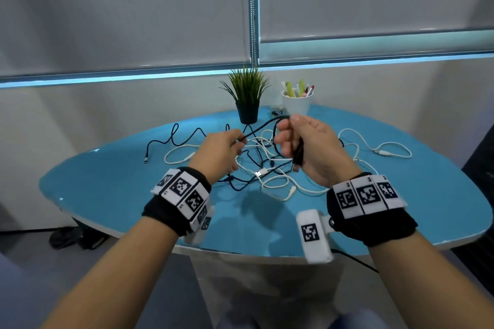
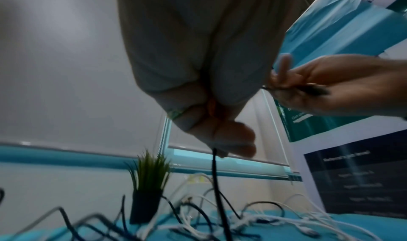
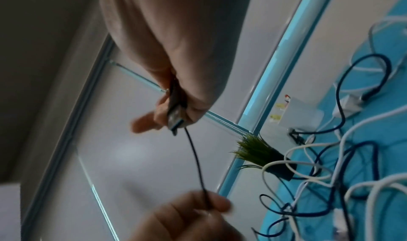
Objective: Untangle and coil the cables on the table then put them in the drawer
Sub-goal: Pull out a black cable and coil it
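A tangle of dark blue and white cables point(image 1: 264, 165) lies on the blue table point(image 1: 112, 195). My right hand point(image 1: 302, 141) is raised over it and grips the USB plug end of a black cable point(image 3: 176, 110); the plug point(image 1: 298, 159) hangs below my palm. My left hand point(image 1: 227, 147) pinches the same black cable point(image 1: 263, 127) a short way along, so a strand arcs between both hands. In the left wrist view the black cable point(image 2: 216, 184) drops from my fingers point(image 2: 233, 140) into the pile. No drawer is in view.
A potted artificial plant point(image 1: 247, 96) and a white cup of pens point(image 1: 296, 103) stand at the table's far edge, against the wall. One dark cable point(image 1: 171, 139) trails left, a white cable point(image 1: 379, 149) loops to the right.
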Motion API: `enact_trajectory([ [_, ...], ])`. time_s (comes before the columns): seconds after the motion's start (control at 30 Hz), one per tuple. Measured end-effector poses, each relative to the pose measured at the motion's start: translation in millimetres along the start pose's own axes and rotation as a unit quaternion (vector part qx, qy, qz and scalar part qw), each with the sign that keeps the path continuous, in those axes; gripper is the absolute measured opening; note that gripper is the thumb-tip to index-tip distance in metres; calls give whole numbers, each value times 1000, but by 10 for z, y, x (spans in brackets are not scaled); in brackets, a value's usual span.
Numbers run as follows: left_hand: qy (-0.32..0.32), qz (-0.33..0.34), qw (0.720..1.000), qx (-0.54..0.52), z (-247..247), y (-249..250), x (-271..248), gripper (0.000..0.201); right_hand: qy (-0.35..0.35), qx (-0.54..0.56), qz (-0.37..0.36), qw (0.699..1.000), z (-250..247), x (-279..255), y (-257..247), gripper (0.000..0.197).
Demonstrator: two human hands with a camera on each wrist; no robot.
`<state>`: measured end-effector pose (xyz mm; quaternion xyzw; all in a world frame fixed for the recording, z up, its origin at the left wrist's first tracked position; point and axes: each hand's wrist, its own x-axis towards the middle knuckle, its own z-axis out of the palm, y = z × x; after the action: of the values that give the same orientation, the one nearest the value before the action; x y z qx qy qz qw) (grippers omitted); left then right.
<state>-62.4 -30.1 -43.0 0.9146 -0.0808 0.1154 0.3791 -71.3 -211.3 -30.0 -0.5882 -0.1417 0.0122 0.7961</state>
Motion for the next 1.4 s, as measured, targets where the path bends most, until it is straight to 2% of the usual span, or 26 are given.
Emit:
enact_trajectory([
  [0.1,-90,-20,996,-15,145,-51,-106,13,9,134,-15,991,-2,76,-75,31],
  [0.2,-231,-29,972,-30,252,-50,-223,16,25,224,-50,973,-22,157,-122,28],
  [0.27,-285,-30,957,-46,283,-41,-271,14,49,204,-74,975,-53,210,-136,24],
  [0.33,-294,-24,954,-46,264,-25,-283,12,72,128,-88,985,-77,252,-120,20],
  [0.4,-274,-7,961,-41,202,0,-265,15,89,-45,-113,988,-109,275,-72,19],
  [0.47,-226,27,973,-33,110,54,-240,17,79,-253,-132,955,-135,262,-35,18],
  [0.53,-155,79,985,6,9,128,-215,16,40,-383,-120,915,-145,250,2,19],
  [0.6,-77,123,988,49,-79,210,-178,11,3,-414,-93,906,-133,221,35,16],
  [0.7,24,179,979,91,-194,301,-80,11,-26,-394,-62,917,-74,138,46,16],
  [0.83,82,230,961,132,-317,365,111,10,-72,-417,-63,904,-27,17,76,37],
  [0.9,89,221,961,140,-328,350,202,10,-90,-387,-60,916,-10,-3,106,35],
  [1.0,73,163,976,121,-248,269,261,10,-65,-256,-38,964,-1,5,70,35],
  [1.1,42,102,985,134,-105,129,252,11,-39,-116,-42,992,10,4,-50,35],
  [1.27,-78,35,984,156,117,-74,177,11,20,87,-52,995,-9,85,-279,34],
  [1.4,-148,56,976,146,187,-29,79,11,20,181,-74,981,0,167,-289,31],
])
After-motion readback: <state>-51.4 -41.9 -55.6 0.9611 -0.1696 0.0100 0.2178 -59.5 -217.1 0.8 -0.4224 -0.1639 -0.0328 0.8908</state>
